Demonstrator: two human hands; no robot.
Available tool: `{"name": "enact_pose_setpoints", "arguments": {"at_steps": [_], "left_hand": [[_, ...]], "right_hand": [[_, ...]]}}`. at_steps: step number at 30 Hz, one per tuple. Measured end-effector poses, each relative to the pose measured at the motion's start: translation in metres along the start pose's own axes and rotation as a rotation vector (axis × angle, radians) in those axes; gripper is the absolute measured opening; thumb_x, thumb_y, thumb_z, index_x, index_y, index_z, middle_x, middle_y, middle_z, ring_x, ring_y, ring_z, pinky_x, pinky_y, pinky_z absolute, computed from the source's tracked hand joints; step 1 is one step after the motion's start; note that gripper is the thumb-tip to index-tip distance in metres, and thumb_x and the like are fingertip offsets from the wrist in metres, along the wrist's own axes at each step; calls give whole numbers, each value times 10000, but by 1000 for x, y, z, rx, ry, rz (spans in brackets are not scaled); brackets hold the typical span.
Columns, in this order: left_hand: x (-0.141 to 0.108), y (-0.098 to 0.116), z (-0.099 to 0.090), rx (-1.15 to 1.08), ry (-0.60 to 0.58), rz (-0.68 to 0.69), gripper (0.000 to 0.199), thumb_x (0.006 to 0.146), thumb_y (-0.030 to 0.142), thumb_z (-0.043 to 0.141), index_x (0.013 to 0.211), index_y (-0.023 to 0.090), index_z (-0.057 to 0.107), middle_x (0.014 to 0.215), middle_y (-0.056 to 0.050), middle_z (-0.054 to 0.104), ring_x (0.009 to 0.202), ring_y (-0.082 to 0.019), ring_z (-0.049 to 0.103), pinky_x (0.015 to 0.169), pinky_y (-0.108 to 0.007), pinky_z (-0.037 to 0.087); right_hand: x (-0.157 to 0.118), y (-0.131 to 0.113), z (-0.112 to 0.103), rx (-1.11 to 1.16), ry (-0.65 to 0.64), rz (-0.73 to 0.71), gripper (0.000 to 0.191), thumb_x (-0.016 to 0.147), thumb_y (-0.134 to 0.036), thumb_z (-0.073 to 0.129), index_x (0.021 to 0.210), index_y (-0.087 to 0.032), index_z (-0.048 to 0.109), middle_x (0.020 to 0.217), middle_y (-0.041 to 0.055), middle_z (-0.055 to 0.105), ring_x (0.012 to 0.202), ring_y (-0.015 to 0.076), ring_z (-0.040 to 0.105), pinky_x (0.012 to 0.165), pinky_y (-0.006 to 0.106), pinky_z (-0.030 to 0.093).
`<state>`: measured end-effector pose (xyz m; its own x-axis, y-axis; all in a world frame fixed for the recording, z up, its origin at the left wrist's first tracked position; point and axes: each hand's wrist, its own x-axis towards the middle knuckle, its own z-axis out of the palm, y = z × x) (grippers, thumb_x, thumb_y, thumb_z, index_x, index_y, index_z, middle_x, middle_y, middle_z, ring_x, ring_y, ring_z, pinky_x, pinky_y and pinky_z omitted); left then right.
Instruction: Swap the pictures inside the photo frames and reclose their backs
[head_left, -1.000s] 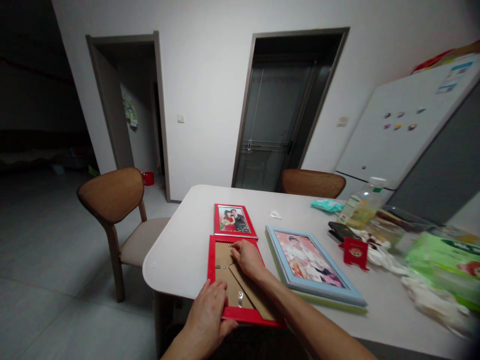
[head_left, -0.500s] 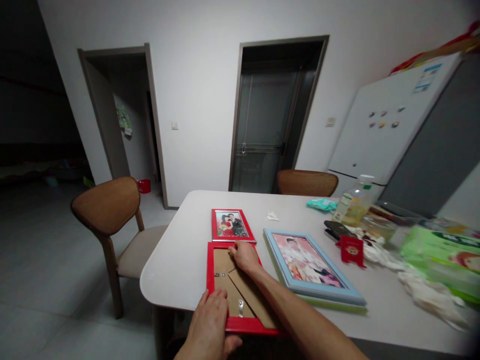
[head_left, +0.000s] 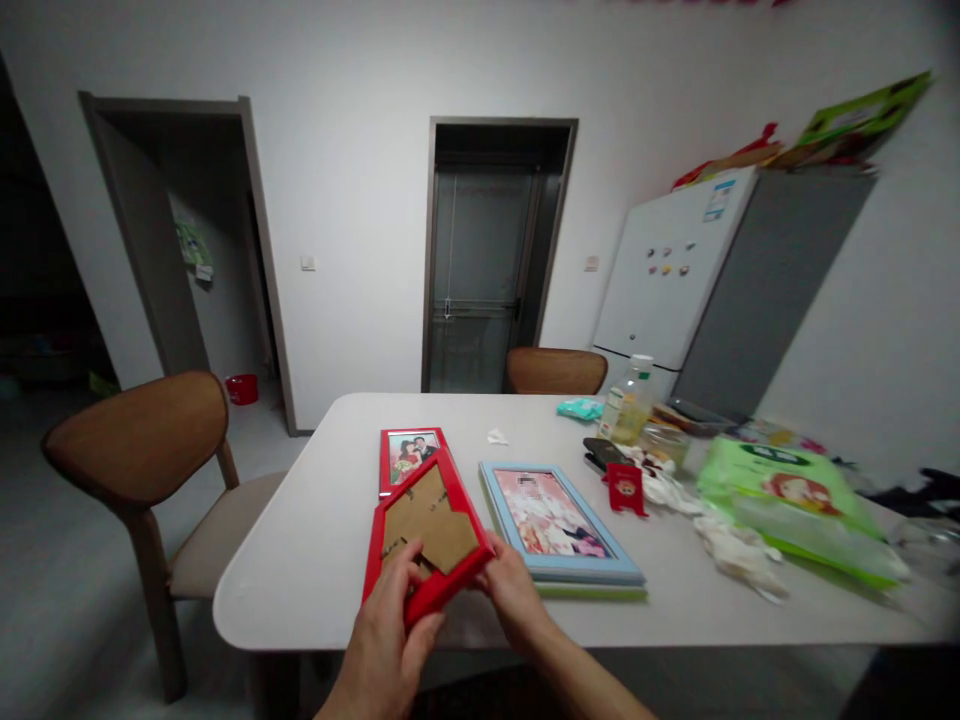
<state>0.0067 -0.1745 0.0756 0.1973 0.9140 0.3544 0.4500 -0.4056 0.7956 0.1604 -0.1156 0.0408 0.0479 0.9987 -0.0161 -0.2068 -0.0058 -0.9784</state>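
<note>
A red picture frame [head_left: 427, 510] with its brown backing facing up is tilted and raised at the table's near edge. My left hand [head_left: 390, 625] grips its near left part, fingers on the backing and thumb by the red border. At its right corner, my right hand [head_left: 510, 590] holds the border, fingertips partly hidden. Beneath and behind it lies another red frame [head_left: 405, 455] showing a photo of a couple. To the right, a light blue frame [head_left: 559, 515] with a pink photo rests on a green-edged one.
On the white table [head_left: 292, 570] at right are a bottle [head_left: 626, 405], a dark phone-like object [head_left: 604, 453], a red packet [head_left: 625, 488], crumpled tissues [head_left: 739, 555] and a green package [head_left: 795, 500]. Wooden chairs stand at left [head_left: 142, 440] and behind [head_left: 556, 371].
The held frame has been lifted and turned, now overlapping the other red frame. My right hand has moved from its top edge to the right corner. The camera view has swung right.
</note>
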Motion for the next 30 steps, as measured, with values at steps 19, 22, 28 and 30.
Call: {"name": "enact_pose_setpoints", "arguments": {"at_steps": [19, 22, 28, 30], "left_hand": [[74, 1, 117, -536, -74, -120, 487, 734, 146, 483, 1184, 162, 298, 1094, -65, 577, 967, -164, 554, 831, -284, 438], [72, -7, 128, -247, -89, -145, 468, 722, 171, 500, 1164, 174, 348, 1112, -60, 565, 992, -172, 535, 848, -287, 416], [70, -9, 119, -53, -163, -111, 470, 713, 254, 509, 1158, 161, 395, 1146, -73, 537, 1039, -187, 498, 870, -295, 390], [77, -14, 111, 35, -166, -92, 478, 745, 329, 471, 1169, 127, 388, 1174, -102, 510, 1070, -192, 474, 880, -296, 382]], "right_hand": [[78, -51, -179, -718, 241, -83, 401, 665, -242, 507, 1042, -116, 559, 829, 62, 669, 747, 192, 616, 647, 273, 470], [82, -44, -191, -772, 229, -96, 361, 655, -243, 513, 988, -130, 595, 883, 55, 661, 815, 197, 602, 711, 277, 450], [80, -41, -199, -870, 206, -109, 336, 670, -261, 493, 968, -162, 612, 929, 54, 649, 846, 206, 588, 759, 287, 421], [78, -45, -194, -960, 248, -127, 325, 676, -259, 491, 959, -164, 618, 925, 69, 648, 845, 216, 586, 767, 297, 416]]}}
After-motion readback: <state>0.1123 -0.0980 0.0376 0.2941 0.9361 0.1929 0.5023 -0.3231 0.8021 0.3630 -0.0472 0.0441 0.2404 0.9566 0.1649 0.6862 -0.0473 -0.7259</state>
